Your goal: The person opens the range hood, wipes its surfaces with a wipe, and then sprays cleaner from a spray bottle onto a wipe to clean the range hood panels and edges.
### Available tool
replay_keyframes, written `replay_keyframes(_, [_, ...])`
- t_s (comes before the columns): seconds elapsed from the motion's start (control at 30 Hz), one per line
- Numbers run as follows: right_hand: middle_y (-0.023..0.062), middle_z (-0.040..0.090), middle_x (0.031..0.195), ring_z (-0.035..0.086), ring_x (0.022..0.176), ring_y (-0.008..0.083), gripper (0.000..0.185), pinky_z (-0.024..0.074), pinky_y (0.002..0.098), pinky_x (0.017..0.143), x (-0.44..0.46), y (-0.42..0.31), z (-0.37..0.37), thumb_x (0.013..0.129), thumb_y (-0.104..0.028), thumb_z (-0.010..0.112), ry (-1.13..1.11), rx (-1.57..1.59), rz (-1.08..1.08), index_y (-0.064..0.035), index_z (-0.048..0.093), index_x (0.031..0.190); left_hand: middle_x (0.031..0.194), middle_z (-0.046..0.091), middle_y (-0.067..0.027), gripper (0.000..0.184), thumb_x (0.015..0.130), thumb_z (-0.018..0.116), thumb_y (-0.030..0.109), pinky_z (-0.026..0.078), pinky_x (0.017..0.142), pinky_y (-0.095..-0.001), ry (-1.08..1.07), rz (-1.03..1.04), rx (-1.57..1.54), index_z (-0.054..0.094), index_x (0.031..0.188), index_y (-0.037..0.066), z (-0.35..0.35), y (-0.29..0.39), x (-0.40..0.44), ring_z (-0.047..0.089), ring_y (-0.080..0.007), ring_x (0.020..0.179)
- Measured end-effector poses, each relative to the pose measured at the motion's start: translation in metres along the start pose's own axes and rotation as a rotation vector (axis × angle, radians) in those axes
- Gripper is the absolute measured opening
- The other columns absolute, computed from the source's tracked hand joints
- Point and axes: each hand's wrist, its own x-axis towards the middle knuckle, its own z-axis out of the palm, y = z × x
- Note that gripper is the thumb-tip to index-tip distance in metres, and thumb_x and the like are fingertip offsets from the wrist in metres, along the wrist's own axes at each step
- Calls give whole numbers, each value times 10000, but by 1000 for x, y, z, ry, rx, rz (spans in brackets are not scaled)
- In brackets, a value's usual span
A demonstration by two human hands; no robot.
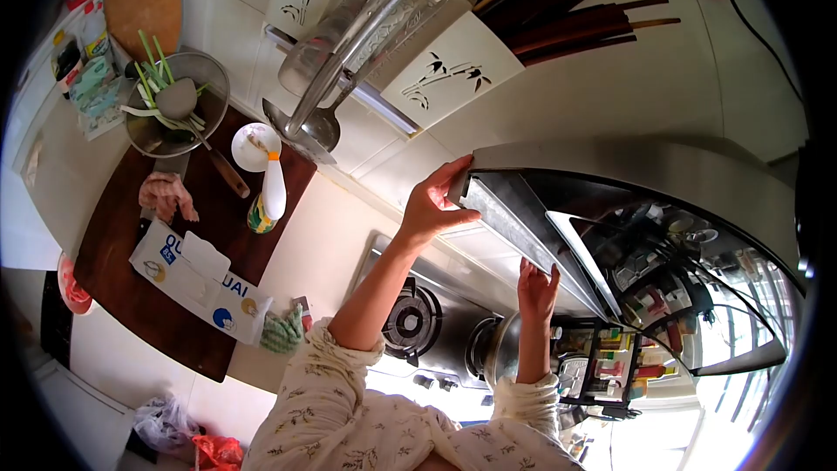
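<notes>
A metallic range hood (628, 166) with a dark glossy front hangs at the upper right. Along its lower edge runs a narrow grey panel (514, 227). My left hand (436, 205) grips the panel's upper left end, thumb on one side and fingers at the hood's corner. Farther down the same panel, my right hand (538, 290) is raised with its fingertips at the edge; what its fingers pinch is too small to tell. Both sleeves are pale with a leaf pattern. Below the hands lies a gas stove (445, 323) with a round black burner (411, 321).
A metal pot (504, 351) stands on the stove's right side. On the left, a dark wooden board (187, 296) bears a glass bowl (179, 61) with green onions, a cloth (167, 195) and a white carton (187, 275). Ladles (323, 126) hang from a wall rail. A spice rack (602, 362) stands at right.
</notes>
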Motion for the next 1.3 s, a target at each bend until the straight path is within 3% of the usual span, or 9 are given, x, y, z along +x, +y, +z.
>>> replay_keyframes(0.17, [178, 625, 1060, 597, 976, 289, 359, 550, 319, 810, 3, -1, -10, 885, -248, 566, 0, -23, -15, 30, 558, 1112, 1379, 412, -121, 955, 591, 819, 24, 349, 1032, -366, -81, -9, 70, 307, 1396, 6, -7, 4, 5, 423, -223, 1247])
replay_keyframes(0.2, [176, 624, 1063, 597, 975, 289, 356, 550, 321, 813, 4, 0, -11, 884, -247, 567, -10, -20, -12, 25, 559, 1113, 1414, 366, -121, 1033, 565, 834, 65, 305, 1061, -356, -123, -23, 36, 255, 1419, 11, -3, 11, 8, 379, -230, 1285])
replay_keyframes(0.4, [166, 622, 1074, 604, 955, 287, 352, 552, 323, 807, 4, 1, -6, 893, -259, 558, -6, -2, -26, 7, 557, 1124, 1420, 360, -117, 1086, 518, 864, 166, 209, 1103, -341, -155, -43, 191, 269, 1415, 17, -6, 10, 18, 321, -229, 1321])
replay_keyframes(0.63, [164, 625, 1069, 611, 943, 281, 380, 557, 306, 779, 10, -2, -21, 889, -293, 571, -8, -40, -34, 2, 558, 1128, 1397, 381, -125, 1044, 541, 858, 163, 227, 1092, -345, -156, 6, 199, 290, 1406, 22, -9, 2, 19, 331, -232, 1313])
replay_keyframes(0.73, [146, 621, 1092, 605, 964, 262, 387, 543, 321, 812, 9, -2, -22, 883, -301, 581, -52, -10, 16, -10, 558, 1137, 1396, 383, -123, 1030, 556, 850, 148, 235, 1087, -350, -159, 16, 174, 286, 1409, 23, -7, 5, 16, 336, -232, 1310])
replay_keyframes(0.93, [78, 570, 1218, 517, 1135, 245, 392, 425, 402, 964, 7, 21, 6, 877, -313, 590, -119, 132, -136, -81, 552, 1191, 1394, 386, -121, 1019, 583, 834, 121, 275, 1063, -338, -98, -4, 138, 269, 1430, 70, -2, -1, 9, 350, -222, 1297])
replay_keyframes(1.03, [72, 553, 1247, 489, 1171, 254, 403, 401, 413, 980, 16, 24, 0, 876, -316, 592, -181, 132, -138, -103, 543, 1214, 1375, 399, -115, 1021, 586, 837, 137, 292, 1048, -330, -45, 28, 200, 269, 1433, 87, 7, -2, 10, 371, -217, 1272])
replay_keyframes(1.1, [73, 550, 1251, 501, 1156, 252, 412, 426, 414, 954, 20, 25, -1, 884, -321, 587, -183, 116, -162, -117, 526, 1236, 1348, 417, -96, 1039, 578, 853, 181, 296, 1038, -324, -24, 79, 182, 271, 1434, 90, 13, -6, 11, 392, -215, 1246])
replay_keyframes(1.3, [70, 550, 1249, 537, 1111, 256, 405, 494, 393, 863, 25, 24, -8, 899, -314, 572, -174, 78, -194, -137, 506, 1257, 1353, 420, -105, 963, 615, 810, 86, 328, 1020, -304, 20, 58, 190, 288, 1424, 72, 12, -9, 11, 407, -202, 1234])
